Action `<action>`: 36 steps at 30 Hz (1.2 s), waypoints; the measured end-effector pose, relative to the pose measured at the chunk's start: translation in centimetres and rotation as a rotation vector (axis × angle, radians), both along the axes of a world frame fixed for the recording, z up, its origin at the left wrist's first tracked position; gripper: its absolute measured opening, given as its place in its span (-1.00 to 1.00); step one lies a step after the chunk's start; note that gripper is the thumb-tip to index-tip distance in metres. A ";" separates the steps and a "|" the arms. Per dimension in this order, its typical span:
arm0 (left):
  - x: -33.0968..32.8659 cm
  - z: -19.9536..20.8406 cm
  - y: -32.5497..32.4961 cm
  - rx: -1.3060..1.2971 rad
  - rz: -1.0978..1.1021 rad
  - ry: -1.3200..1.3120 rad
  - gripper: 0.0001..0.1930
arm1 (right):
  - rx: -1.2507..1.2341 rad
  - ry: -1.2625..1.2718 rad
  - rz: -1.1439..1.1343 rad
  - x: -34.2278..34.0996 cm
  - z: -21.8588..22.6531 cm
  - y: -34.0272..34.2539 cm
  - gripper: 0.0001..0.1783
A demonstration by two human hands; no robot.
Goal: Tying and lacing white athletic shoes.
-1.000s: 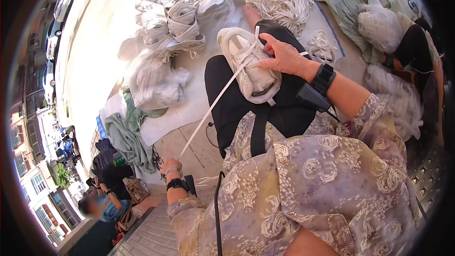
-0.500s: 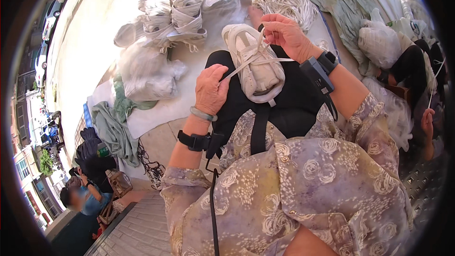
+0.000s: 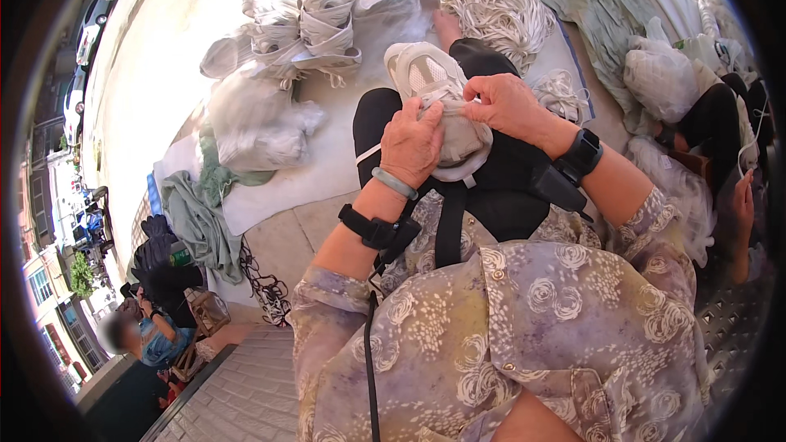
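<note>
On my black-clad lap lies a pale beige and white sneaker (image 3: 416,65), toe pointing away from me. Over its lacing area my two hands have come close together. My left hand (image 3: 412,143) is closed in a pinch on the shoelace at the left side of the shoe. A loose white end of the shoelace (image 3: 368,155) sticks out to the left of that hand. My right hand (image 3: 517,113) pinches the lace at the right side, thumb and forefinger together. The fingers hide most of the lacing and part of the tongue.
Bundled pale shoe pieces (image 3: 307,20) and a clear plastic bag (image 3: 262,123) lie ahead on the left. A heap of white laces (image 3: 499,12) and a smaller lace bundle (image 3: 558,94) lie ahead right. Another person's hand (image 3: 743,196) is at far right; someone sits at lower left.
Both hands have moved inward from holding the lace ends apart and now meet over the shoe's lacing. The lace is no longer stretched out to both sides.
</note>
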State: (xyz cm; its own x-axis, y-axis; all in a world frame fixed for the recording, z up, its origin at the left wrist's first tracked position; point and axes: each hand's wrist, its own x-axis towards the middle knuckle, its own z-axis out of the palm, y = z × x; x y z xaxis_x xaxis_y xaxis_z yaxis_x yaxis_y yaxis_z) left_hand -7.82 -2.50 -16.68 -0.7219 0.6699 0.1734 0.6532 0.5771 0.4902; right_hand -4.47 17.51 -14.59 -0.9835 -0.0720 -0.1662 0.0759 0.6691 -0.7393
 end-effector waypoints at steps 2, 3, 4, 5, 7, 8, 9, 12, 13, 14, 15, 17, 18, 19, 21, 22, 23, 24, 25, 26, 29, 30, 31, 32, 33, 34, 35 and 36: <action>-0.1 0.0 0.1 -0.034 0.002 -0.015 -0.64 | -0.181 -0.125 -0.189 -1.3 -0.7 0.4 -0.70; -0.1 -0.1 0.1 -0.049 0.013 -0.020 -0.64 | -0.236 -0.148 -0.239 -1.7 -1.1 0.5 -0.71; -0.2 -0.1 0.1 -0.061 0.008 -0.029 -0.64 | -0.284 -0.099 -0.205 -1.8 -1.4 0.7 -0.71; -0.2 -0.2 0.2 -0.062 0.004 -0.014 -0.64 | -0.194 -0.103 -0.175 -1.9 -1.7 0.8 -0.70; -0.3 -0.2 0.2 -0.062 0.003 -0.001 -0.64 | -0.103 -0.109 -0.144 -2.1 -2.1 0.7 -0.69; -0.3 -0.2 0.3 -0.062 0.009 0.000 -0.64 | -0.077 -0.144 -0.163 -2.1 -2.1 0.7 -0.68; -0.3 -0.2 0.3 -0.055 0.018 0.007 -0.65 | -0.058 -0.157 -0.187 -2.1 -2.1 0.6 -0.66; -0.3 -0.2 0.4 -0.080 0.025 -0.042 -0.65 | -0.043 -0.145 -0.206 -2.2 -2.0 0.6 -0.62; -0.3 -0.3 0.5 -0.086 0.023 -0.052 -0.65 | -0.033 -0.173 -0.212 -2.3 -2.0 0.7 -0.62; -0.3 -0.3 0.5 -0.070 0.016 -0.046 -0.64 | -0.022 -0.166 -0.190 -2.4 -2.0 0.8 -0.63; -0.3 -0.4 0.5 -0.057 0.014 -0.041 -0.64 | 0.005 -0.162 -0.171 -2.4 -2.1 0.9 -0.63; -0.3 -0.6 0.4 -0.032 0.032 -0.078 -0.65 | -0.051 -0.169 -0.205 -2.4 -2.5 0.8 -0.64; -0.3 -0.7 0.4 0.013 0.044 -0.098 -0.65 | -0.086 -0.179 -0.258 -2.3 -2.7 0.6 -0.64; -0.3 -0.8 0.4 -0.008 0.044 -0.116 -0.65 | -0.089 -0.180 -0.255 -2.3 -3.0 0.4 -0.64; -0.5 -1.0 0.5 0.195 0.140 -0.121 -0.70 | 0.011 -0.031 -0.230 -2.1 -3.4 -0.2 -0.70; -0.7 -1.0 0.4 0.196 0.135 -0.119 -0.70 | 0.009 -0.050 -0.232 -2.2 -3.6 -0.5 -0.70; -0.8 -0.9 0.3 0.117 0.191 -0.198 -0.75 | 0.084 0.082 -0.235 -2.2 -3.7 -0.8 -0.75; -1.0 -0.7 0.2 0.031 0.256 -0.288 -0.81 | 0.165 0.202 -0.243 -2.1 -3.8 -1.0 -0.78; -1.0 -0.6 0.1 0.038 0.247 -0.276 -0.81 | 0.159 0.214 -0.236 -2.1 -3.8 -1.2 -0.78; -1.1 -0.3 -0.1 0.044 0.225 -0.260 -0.86 | 0.158 0.245 -0.251 -2.1 -3.8 -1.2 -0.79; -0.7 0.9 -1.7 0.123 0.182 -0.308 -0.92 | 0.050 0.129 -0.248 -2.0 -3.7 -1.1 -0.80; -0.5 1.4 -2.6 0.224 0.141 -0.347 -0.95 | -0.057 0.004 -0.247 -2.0 -3.7 -1.0 -0.79; -0.3 2.0 -3.9 0.239 0.152 -0.478 -0.95 | -0.055 -0.021 -0.236 -2.0 -3.7 -0.9 -0.79; -0.1 2.7 -5.4 0.291 0.146 -0.577 -0.94 | -0.053 -0.013 -0.241 -2.0 -3.7 -0.9 -0.80; 0.3 3.4 -7.1 0.313 0.176 -0.689 -0.92 | -0.069 0.008 -0.233 -2.1 -3.7 -0.8 -0.80; 0.7 4.2 -9.0 0.361 0.192 -0.777 -0.91 | -0.054 -0.004 -0.247 -2.1 -3.8 -0.7 -0.80; 1.1 4.9 -10.8 0.351 0.248 -0.859 -0.91 | -0.090 -0.004 -0.232 -2.1 -3.9 -0.6 -0.80; 1.4 5.3 -12.3 0.360 0.292 -0.922 -0.91 | -0.127 -0.008 -0.216 -2.3 -4.1 -0.4 -0.81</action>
